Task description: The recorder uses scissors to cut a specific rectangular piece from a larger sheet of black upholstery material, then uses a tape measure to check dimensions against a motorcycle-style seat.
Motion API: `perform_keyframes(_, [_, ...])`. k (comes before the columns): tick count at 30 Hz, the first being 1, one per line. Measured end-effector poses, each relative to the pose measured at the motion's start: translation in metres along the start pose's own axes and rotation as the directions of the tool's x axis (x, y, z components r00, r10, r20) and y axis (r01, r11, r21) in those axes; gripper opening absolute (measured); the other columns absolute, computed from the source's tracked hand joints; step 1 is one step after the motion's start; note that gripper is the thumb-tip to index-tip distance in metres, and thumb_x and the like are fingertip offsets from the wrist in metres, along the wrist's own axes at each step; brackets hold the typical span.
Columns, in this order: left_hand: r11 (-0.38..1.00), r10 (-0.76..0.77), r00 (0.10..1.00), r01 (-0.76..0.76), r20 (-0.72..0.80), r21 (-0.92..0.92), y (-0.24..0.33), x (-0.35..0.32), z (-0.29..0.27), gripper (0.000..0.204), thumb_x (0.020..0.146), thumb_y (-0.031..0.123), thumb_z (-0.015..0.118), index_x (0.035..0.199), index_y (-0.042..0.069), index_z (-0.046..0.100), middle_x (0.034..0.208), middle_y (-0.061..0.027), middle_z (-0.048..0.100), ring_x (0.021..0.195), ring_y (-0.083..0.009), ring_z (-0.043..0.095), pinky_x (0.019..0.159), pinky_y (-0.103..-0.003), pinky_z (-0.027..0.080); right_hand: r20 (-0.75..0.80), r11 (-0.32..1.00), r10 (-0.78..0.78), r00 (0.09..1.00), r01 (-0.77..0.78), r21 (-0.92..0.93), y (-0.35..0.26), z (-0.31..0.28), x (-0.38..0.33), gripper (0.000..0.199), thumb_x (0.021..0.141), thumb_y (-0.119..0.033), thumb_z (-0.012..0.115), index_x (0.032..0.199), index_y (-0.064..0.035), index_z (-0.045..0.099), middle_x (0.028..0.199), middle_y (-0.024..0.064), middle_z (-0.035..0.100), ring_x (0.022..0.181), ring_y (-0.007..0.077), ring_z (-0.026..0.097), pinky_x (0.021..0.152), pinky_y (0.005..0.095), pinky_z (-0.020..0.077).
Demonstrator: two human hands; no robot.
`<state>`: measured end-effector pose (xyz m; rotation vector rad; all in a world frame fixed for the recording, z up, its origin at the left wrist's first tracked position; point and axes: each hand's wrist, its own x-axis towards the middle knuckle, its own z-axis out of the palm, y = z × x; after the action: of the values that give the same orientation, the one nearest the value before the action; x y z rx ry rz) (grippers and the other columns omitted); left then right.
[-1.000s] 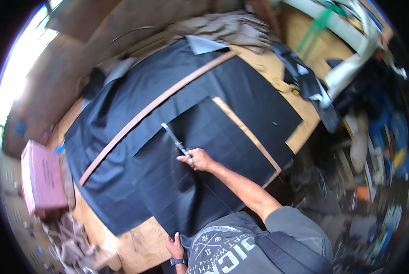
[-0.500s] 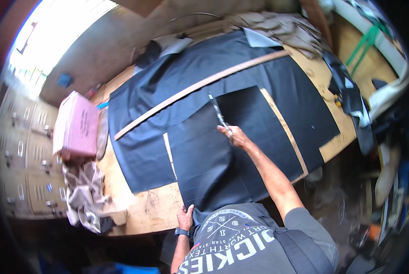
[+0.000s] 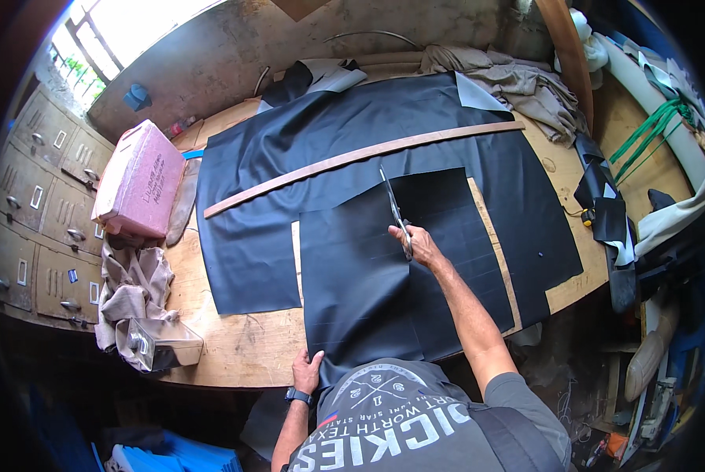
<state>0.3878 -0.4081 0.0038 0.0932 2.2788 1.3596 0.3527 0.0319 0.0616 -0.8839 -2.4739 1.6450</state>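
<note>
Cutting is under way: the right hand [image 3: 421, 245] grips long metal scissors [image 3: 394, 206], blades partway up the black sheet of fabric [image 3: 368, 275] spread on the wooden surface [image 3: 242, 346]. The left hand [image 3: 307, 370] pinches the near edge taut. Judged next: advancing the blades toward the long wooden straightedge [image 3: 352, 159].

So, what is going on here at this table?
A person is cutting a black sheet on a wooden table with scissors. The right hand holds the scissors, whose blades point away from the person, toward a long wooden strip that lies across a larger black sheet. The left hand grips the near edge of the sheet. A pink box stands at the left.
</note>
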Motion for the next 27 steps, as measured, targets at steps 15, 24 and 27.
perform_keyframes(15, [0.991,0.058,0.998,-0.056,0.014,-0.122,-0.036,0.006,0.0,0.025,0.094,0.017,0.069,0.109,-0.003,0.066,0.1,-0.0073,0.071,0.091,-0.0128,0.063,0.083,-0.03,0.051,-0.355,0.913,0.143,0.924,-0.262,-0.313,0.046,-0.092,-0.099,0.07,0.076,-0.073,0.07,0.089,-0.0035,0.065,0.089,0.0205,0.071,0.091,0.0382,0.069,0.081,0.0473,0.0526])
perform_keyframes(24, [0.943,0.258,0.932,-0.186,0.255,-0.277,0.161,0.058,0.019,0.036,0.098,0.026,0.061,0.121,-0.001,0.063,0.113,-0.0043,0.066,0.103,-0.0146,0.058,0.098,-0.032,0.043,-0.543,0.743,0.326,0.774,-0.565,-0.358,0.209,-0.218,-0.183,0.075,0.07,-0.041,0.088,0.125,0.0018,0.059,0.12,0.0236,0.067,0.116,0.0399,0.062,0.098,0.0468,0.0496])
perform_keyframes(27, [0.862,0.374,0.91,-0.27,0.178,-0.428,0.273,0.102,0.035,0.03,0.099,0.023,0.059,0.121,0.002,0.062,0.111,-0.0029,0.067,0.099,-0.0139,0.06,0.091,-0.031,0.048,-0.499,0.759,0.3,0.813,-0.52,-0.392,0.223,-0.215,-0.185,0.069,0.071,-0.037,0.086,0.123,-0.0006,0.059,0.121,0.0228,0.065,0.117,0.0393,0.06,0.098,0.0475,0.0494])
